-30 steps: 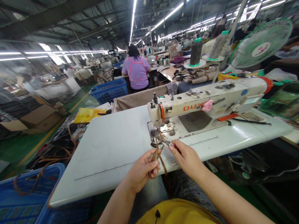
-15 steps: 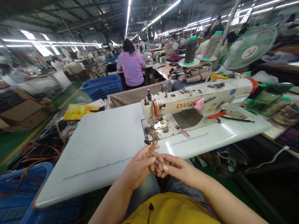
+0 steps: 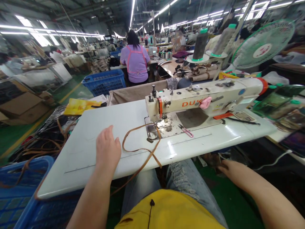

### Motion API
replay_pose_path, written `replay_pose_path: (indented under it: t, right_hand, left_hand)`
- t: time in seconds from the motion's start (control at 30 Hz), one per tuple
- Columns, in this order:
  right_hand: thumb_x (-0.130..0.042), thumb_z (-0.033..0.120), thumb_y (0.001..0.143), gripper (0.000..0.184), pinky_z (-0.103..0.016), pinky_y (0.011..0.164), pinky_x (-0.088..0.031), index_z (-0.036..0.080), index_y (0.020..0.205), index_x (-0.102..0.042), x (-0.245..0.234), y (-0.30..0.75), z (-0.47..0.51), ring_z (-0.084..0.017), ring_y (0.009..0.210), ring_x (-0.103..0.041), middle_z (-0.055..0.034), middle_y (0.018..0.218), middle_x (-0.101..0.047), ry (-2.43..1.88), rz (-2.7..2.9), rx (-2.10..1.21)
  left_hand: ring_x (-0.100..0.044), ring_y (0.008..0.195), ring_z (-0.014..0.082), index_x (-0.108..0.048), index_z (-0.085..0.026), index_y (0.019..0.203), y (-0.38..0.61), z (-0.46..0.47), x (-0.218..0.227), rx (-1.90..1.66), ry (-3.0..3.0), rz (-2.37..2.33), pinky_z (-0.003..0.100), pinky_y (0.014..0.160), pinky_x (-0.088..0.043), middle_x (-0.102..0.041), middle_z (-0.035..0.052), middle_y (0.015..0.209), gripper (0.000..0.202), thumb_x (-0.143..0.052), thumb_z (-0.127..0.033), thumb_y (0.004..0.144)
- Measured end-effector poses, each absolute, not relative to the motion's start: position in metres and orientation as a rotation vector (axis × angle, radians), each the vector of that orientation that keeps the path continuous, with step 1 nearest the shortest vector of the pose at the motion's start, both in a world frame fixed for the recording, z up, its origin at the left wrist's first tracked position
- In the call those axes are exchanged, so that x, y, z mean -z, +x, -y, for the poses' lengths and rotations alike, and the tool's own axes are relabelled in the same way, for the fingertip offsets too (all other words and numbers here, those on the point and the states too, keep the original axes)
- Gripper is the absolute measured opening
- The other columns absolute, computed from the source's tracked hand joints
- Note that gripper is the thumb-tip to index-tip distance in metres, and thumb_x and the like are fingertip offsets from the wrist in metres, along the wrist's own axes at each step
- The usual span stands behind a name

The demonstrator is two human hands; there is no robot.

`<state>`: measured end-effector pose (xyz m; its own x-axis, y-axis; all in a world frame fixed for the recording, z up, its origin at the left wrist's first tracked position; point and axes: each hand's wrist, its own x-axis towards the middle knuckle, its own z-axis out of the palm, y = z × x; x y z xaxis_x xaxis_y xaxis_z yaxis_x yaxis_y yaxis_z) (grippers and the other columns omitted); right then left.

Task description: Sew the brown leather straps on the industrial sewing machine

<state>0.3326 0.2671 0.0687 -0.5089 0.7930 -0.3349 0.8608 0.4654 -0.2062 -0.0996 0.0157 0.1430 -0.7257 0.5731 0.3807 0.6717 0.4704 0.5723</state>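
Note:
My left hand (image 3: 108,151) rests over the white sewing table (image 3: 100,127), back up, fingers stretched forward and apart, holding nothing. A thin brown leather strap (image 3: 140,149) loops right beside its thumb, runs up under the needle of the cream sewing machine (image 3: 202,98) and trails off the table's front edge onto my lap. My right hand (image 3: 226,168) is low on the right, below the table edge, reaching toward something dark there; its fingers are hidden. Pink-handled scissors (image 3: 186,131) lie on the machine bed.
A blue basket (image 3: 14,187) and a heap of brown straps (image 3: 47,143) sit at my left. Thread cones (image 3: 200,44) and a green fan (image 3: 264,44) stand behind the machine. A person in a purple top (image 3: 135,63) sits ahead beside another blue basket (image 3: 105,82).
Both hands held the strap together in front of the machine. Now they have parted: the left moved left over the table, the right dropped below the table edge, and the strap lies looped on the table.

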Motion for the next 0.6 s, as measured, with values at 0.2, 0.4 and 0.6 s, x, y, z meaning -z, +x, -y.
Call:
replay_pose_path:
  t: [0.2, 0.4, 0.6]
  right_hand:
    - [-0.052, 0.035, 0.095, 0.029, -0.035, 0.084, -0.056, 0.024, 0.099, -0.078, -0.094, 0.284, -0.239, -0.028, 0.095, -0.077, -0.0077, 0.103, -0.081, 1.147, -2.716, 0.871]
    - [-0.05, 0.036, 0.101, 0.03, -0.038, 0.092, -0.057, 0.023, 0.104, -0.076, -0.105, 0.233, -0.217, -0.025, 0.098, -0.074, -0.0063, 0.105, -0.08, 0.847, -2.966, 1.176]
    - [-0.054, 0.018, 0.097, 0.033, -0.044, 0.109, -0.051, 0.021, 0.126, -0.068, -0.125, 0.195, -0.18, -0.024, 0.122, -0.065, -0.0099, 0.128, -0.071, 0.419, -3.327, 1.226]
  left_hand:
    - [-0.064, 0.103, 0.0271, -0.074, -0.022, 0.099, -0.06, -0.024, -0.125, 0.908, -1.607, 2.566, 0.045, 0.099, -0.05, -0.068, 0.008, 0.102, 0.017, -0.059, -0.029, 0.098]
    - [-0.059, 0.108, 0.0302, -0.067, -0.02, 0.09, -0.011, -0.037, -0.092, 0.684, -1.741, 2.768, 0.046, 0.1, -0.048, -0.064, 0.0087, 0.108, 0.011, -0.077, -0.025, 0.088]
    - [-0.061, 0.085, 0.0213, -0.055, -0.022, 0.088, 0.01, -0.028, -0.123, 1.185, -1.937, 2.942, 0.035, 0.081, -0.046, -0.063, 0.0003, 0.085, 0.008, -0.059, -0.018, 0.094]
